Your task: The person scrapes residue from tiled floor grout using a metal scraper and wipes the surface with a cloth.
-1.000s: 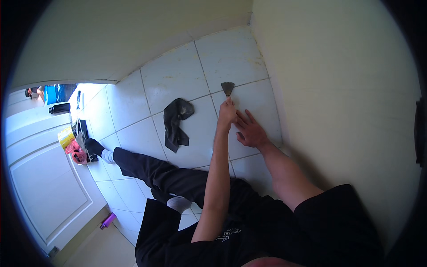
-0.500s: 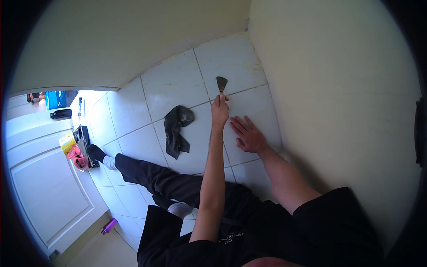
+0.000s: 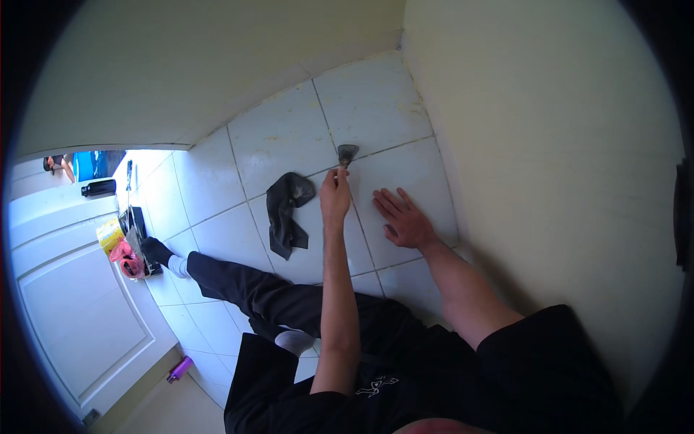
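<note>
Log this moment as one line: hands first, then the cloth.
left hand: gripping scraper | right hand: palm down on tiled floor | dark cloth: on floor, left of scraper

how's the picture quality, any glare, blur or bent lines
In the head view, bright light washes out the floor near the open door; in the head view, a soft shadow darkens the wall beside the right forearm; in the head view, the lens curves straight edges and blackens the corners, while the scraper shows no strong blur.
</note>
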The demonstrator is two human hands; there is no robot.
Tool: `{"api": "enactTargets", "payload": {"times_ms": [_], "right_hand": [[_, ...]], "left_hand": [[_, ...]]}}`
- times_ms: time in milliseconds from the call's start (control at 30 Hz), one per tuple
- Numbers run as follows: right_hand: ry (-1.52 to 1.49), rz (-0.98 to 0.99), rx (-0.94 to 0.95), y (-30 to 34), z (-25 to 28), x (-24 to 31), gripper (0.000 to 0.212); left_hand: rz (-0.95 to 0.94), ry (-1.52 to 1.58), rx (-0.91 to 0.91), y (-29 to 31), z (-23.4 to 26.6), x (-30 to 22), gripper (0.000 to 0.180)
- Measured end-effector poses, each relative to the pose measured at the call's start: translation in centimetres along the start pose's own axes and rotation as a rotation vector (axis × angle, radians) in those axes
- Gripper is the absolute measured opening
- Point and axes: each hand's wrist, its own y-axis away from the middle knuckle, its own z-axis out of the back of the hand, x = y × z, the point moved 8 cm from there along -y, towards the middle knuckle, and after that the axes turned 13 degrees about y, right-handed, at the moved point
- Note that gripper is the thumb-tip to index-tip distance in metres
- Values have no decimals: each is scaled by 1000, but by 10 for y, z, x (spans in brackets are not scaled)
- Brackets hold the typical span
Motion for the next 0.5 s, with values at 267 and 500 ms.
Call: {"api": "enactTargets", "payload": {"times_ms": [267,500], "right_hand": [[33,9,-16,1,-1,0,72],[10,-4,-6,2,-2,-3,73]], "left_hand": [[-52,-402,-66,-48,90,-68,42],[-149,-878,128,-118,125,-102,42]]}}
